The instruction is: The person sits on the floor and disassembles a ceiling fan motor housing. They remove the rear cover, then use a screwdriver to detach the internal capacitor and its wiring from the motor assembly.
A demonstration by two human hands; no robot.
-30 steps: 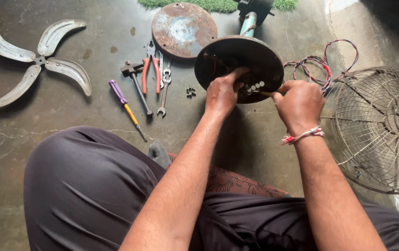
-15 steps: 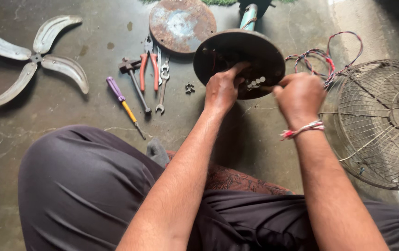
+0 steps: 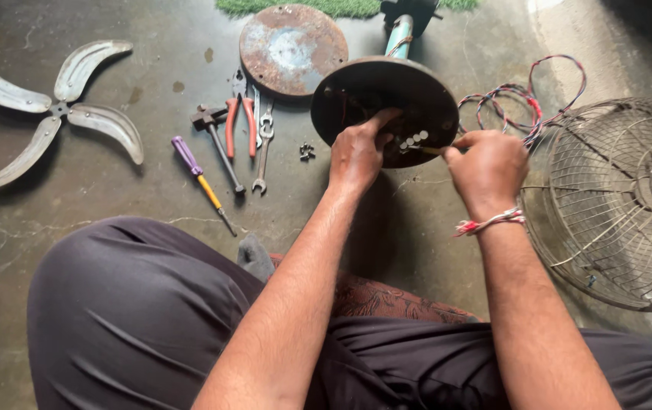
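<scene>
A dark round fan base lies tilted on the concrete floor, its underside toward me, with a pale blue pole behind it. My left hand grips the base's lower edge, the thumb pressed on its face. My right hand is closed around a thin tool with a yellowish tip that touches the base beside a row of small white terminals. A red and white thread band sits on my right wrist.
A rusty round plate lies behind the base. Left of it are red-handled pliers, a spanner, a hammer, a purple-handled screwdriver, small screws and metal fan blades. Coloured wires and a wire guard lie right.
My right hand has shifted slightly right, so the tool's tip shows against the base. The left hand keeps its grip on the base edge.
</scene>
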